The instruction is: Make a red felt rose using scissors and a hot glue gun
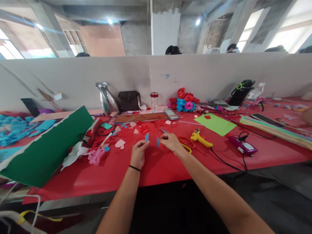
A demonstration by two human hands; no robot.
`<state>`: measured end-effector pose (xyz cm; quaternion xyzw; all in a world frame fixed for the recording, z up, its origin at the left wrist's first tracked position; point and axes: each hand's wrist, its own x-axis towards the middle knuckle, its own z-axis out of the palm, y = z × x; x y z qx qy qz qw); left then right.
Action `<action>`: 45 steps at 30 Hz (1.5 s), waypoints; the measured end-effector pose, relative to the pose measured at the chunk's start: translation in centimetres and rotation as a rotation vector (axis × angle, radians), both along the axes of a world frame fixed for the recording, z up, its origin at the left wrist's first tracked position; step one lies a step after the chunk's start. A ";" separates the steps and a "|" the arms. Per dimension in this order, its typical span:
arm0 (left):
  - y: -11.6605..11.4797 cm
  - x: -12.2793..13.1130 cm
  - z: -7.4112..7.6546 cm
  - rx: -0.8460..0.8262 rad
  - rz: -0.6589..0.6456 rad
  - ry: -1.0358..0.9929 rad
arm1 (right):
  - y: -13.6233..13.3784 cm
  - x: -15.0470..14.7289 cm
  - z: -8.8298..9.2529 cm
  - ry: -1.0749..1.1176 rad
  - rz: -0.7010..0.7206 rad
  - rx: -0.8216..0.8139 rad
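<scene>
Over the red tabletop, my left hand pinches an upright piece of blue paper between thumb and fingers. A second small blue paper piece hangs from the fingertips of my right hand. A narrow gap separates the two pieces. Partly hidden under my right hand lies a pair of scissors with red and yellow handles. Just right of it rests a yellow glue gun. Pink paper scraps and a pink lacy flower shape lie left of my left hand.
A green board leans at the left beside blue paper pieces. A steel jug, dark bag, glass jar and paper roses line the partition. A purple power strip with cords and light-green paper lie right.
</scene>
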<state>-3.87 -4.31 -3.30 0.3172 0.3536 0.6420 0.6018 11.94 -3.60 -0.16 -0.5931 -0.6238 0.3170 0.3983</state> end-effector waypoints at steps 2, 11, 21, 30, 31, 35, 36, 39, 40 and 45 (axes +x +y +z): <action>0.0 -0.2 0.0 -0.024 -0.030 -0.040 | -0.5 -0.5 -0.5 0.060 -0.061 0.042; 0.3 -0.4 0.0 -0.076 -0.109 -0.094 | -1.6 -3.1 -0.9 0.156 -0.116 0.108; 0.5 -0.3 0.0 -0.070 -0.095 -0.064 | -1.3 -3.6 -1.3 0.154 -0.120 0.083; 0.3 -0.2 0.3 -0.056 -0.151 -0.043 | -1.2 -3.6 -1.0 0.111 -0.095 0.100; 0.3 -0.2 0.3 -0.056 -0.155 -0.040 | -1.2 -3.6 -1.0 0.099 -0.089 0.098; 0.3 -0.2 0.3 -0.052 -0.158 -0.025 | -1.2 -3.6 -0.9 0.046 -0.071 0.089; 0.2 -0.2 0.3 -0.049 -0.159 -0.020 | -1.2 -3.6 -0.8 0.031 -0.067 0.087; 0.1 -0.1 0.4 -0.040 -0.161 -0.003 | -1.2 -3.4 -0.6 -0.017 -0.048 0.077; 0.1 -0.1 0.4 -0.039 -0.162 0.003 | -1.1 -3.3 -0.5 -0.034 -0.038 0.072; 0.1 -0.1 0.4 -0.047 -0.169 0.023 | -0.5 -2.7 0.2 -0.105 0.014 0.055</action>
